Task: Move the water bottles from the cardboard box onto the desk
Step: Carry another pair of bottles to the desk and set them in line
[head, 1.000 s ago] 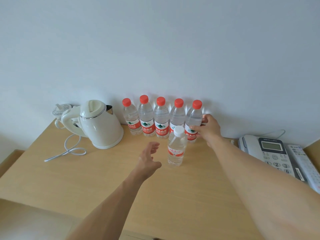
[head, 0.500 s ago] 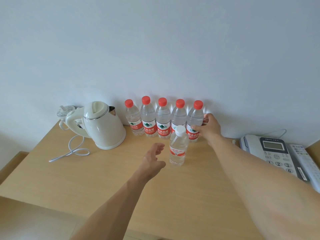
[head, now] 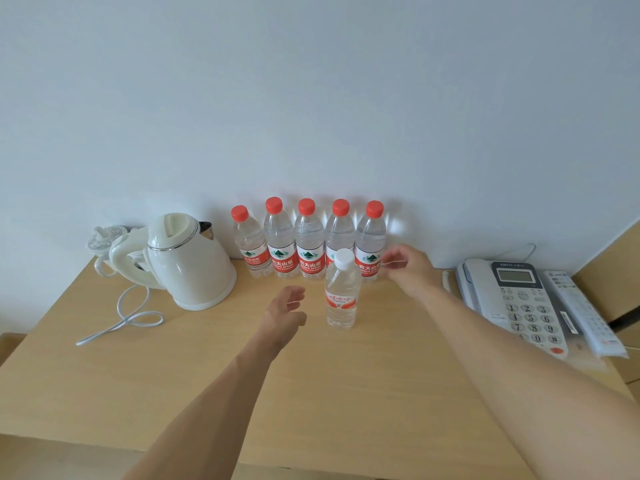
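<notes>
Several red-capped water bottles [head: 309, 240] stand upright in a row against the wall at the back of the wooden desk [head: 214, 382]. A smaller white-capped bottle [head: 341, 296] stands alone in front of the row. My right hand [head: 408, 268] hovers just right of the rightmost red-capped bottle [head: 371, 242], blurred, its fingers loosely spread and holding nothing. My left hand [head: 285, 311] hangs over the desk left of the white-capped bottle, fingers relaxed, touching nothing. The cardboard box is out of view.
A white electric kettle [head: 188, 261] with a loose cord [head: 121, 322] sits at the back left. A desk phone [head: 512, 299] and a remote control [head: 585, 313] lie at the right edge.
My right hand has let go of the rightmost red-capped bottle and pulled back to the right. My left hand has barely moved.
</notes>
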